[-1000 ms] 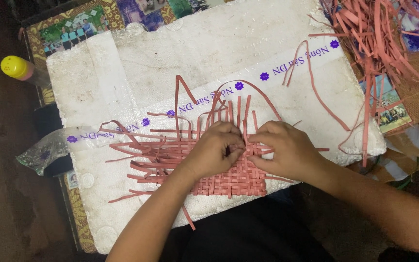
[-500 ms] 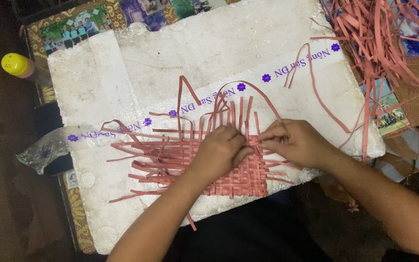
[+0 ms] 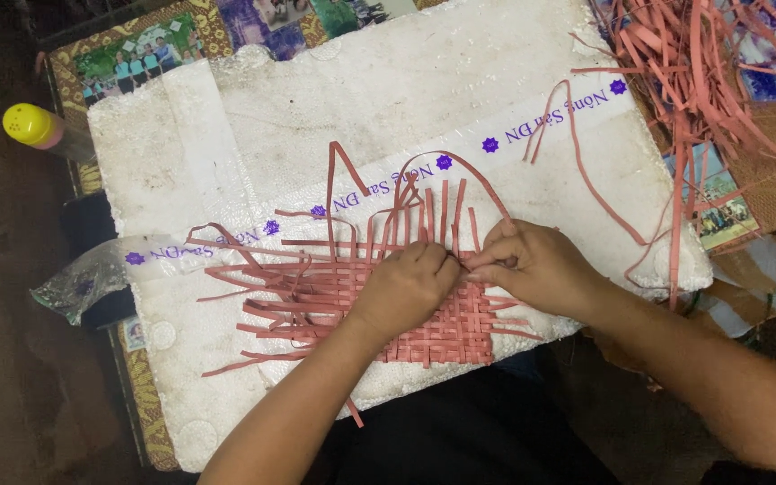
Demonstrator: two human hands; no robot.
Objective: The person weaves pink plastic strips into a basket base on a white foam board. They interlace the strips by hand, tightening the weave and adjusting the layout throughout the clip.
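— Head view: left hand (image 3: 403, 286)?
— Curled, pressing down on woven pink mat (image 3: 388, 310), fingertips pinching a strip.
— Right hand (image 3: 532, 268)?
— Just beside, fingers narrow, gripping the same strip (image 3: 462, 260) atop white foam board (image 3: 388, 99).

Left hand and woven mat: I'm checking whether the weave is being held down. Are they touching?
Touching. The head view shows the left hand lying flat on the woven mat, covering part of it, with no gap.

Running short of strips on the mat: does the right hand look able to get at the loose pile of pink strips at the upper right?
Probably yes: the right hand lies toward the loose pink strips, with only bare foam board between.
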